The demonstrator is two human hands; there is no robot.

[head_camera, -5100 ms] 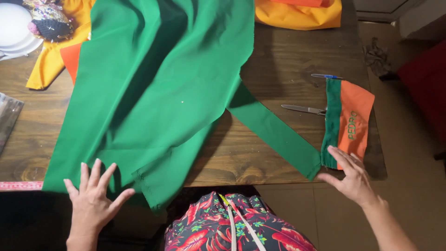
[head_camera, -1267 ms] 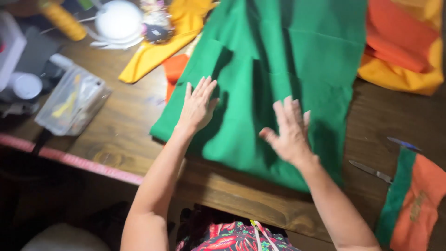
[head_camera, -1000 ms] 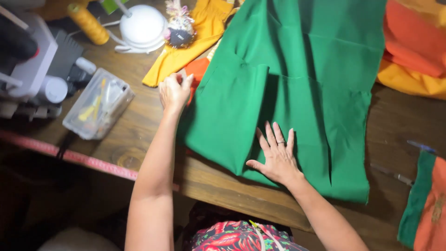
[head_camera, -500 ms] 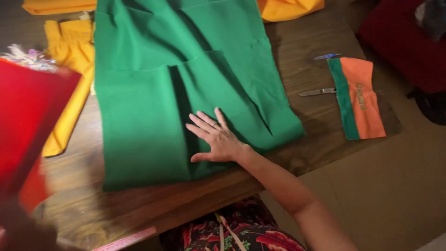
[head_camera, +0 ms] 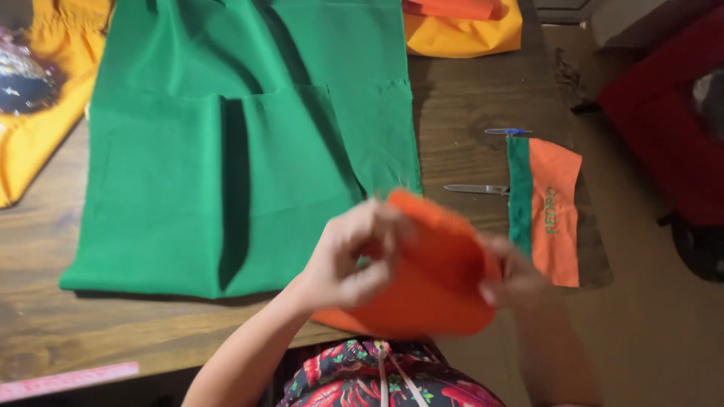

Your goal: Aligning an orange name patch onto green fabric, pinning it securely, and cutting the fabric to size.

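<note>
Both my hands hold a piece of orange fabric above the near table edge, blurred by motion. My left hand pinches its left upper edge; my right hand grips its right side. Behind it a large folded green cloth lies flat on the wooden table. To the right lies a small orange panel with a green band, embroidered in green.
A metal tool and a blue-handled tool lie left of the small panel. Yellow fabric lies at the left, yellow and orange fabric at the back. A pink measuring tape runs along the near edge. Something red stands at the right.
Earlier my hands smoothed the green cloth flat. My left hand then fetched an orange piece, and now both hands hold it in front of me, off the green cloth.
</note>
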